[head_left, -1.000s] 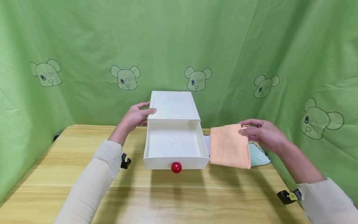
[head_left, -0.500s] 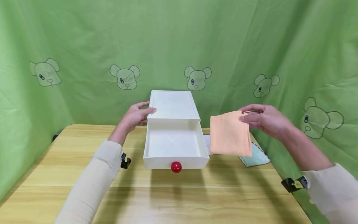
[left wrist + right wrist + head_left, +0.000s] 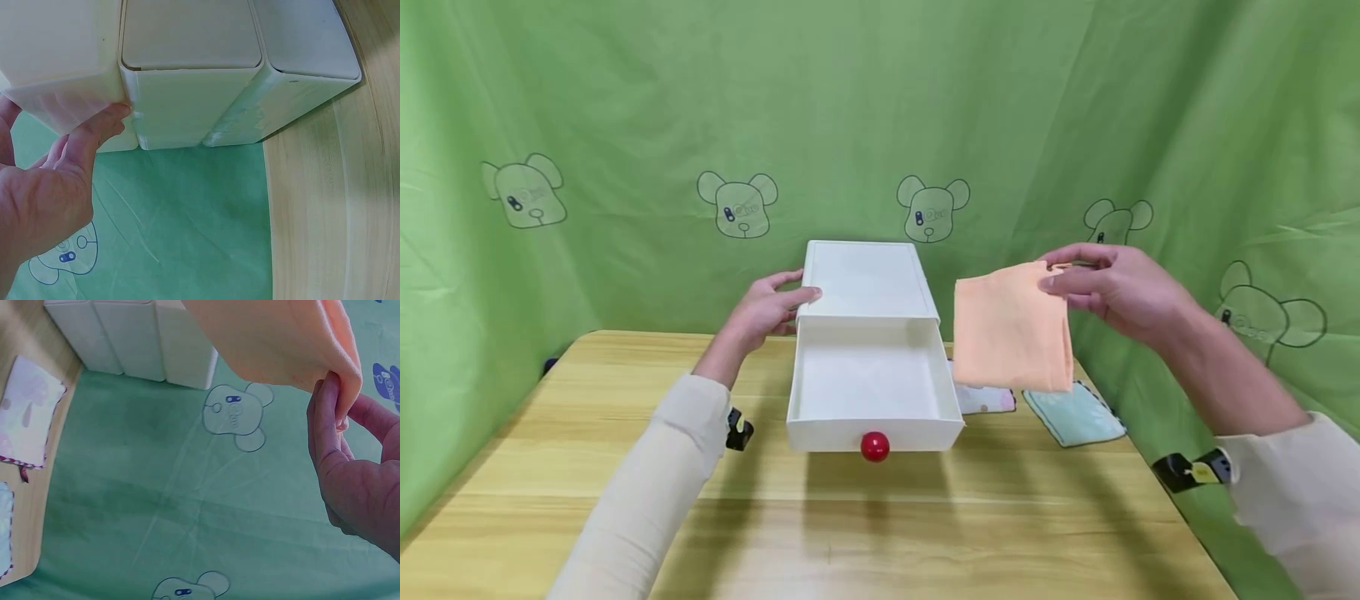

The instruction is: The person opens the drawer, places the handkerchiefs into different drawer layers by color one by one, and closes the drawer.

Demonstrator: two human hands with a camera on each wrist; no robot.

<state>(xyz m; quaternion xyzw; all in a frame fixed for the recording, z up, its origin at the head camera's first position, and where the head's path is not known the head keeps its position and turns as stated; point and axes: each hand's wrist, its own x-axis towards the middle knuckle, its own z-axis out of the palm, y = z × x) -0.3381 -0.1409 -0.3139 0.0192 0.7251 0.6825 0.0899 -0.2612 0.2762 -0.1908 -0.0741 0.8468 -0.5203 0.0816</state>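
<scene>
A white drawer unit (image 3: 868,279) stands at the table's back, its top drawer (image 3: 875,435) pulled out, a red ball knob (image 3: 875,447) on the front. The drawer holds nothing that I can see. My left hand (image 3: 765,312) rests on the unit's left side, thumb on top, fingers extended along the side wall (image 3: 65,103). To the right of the drawer, a folded peach cloth (image 3: 1011,329) hangs in the air; my right hand (image 3: 1120,287) pinches its upper right corner between thumb and fingers. The right wrist view shows the pinched cloth (image 3: 287,344) too.
Behind the peach cloth lie a whitish patterned cloth (image 3: 988,399) and a pale blue-green cloth (image 3: 1077,415), both on the wooden table (image 3: 880,533). Green curtains (image 3: 835,108) with bear-head prints surround the back and sides. Closed lower drawers (image 3: 194,103) show in the left wrist view.
My right hand has raised the peach cloth off the table area, uncovering more of the blue-green and whitish cloths. The left hand and the drawer unit have stayed put.
</scene>
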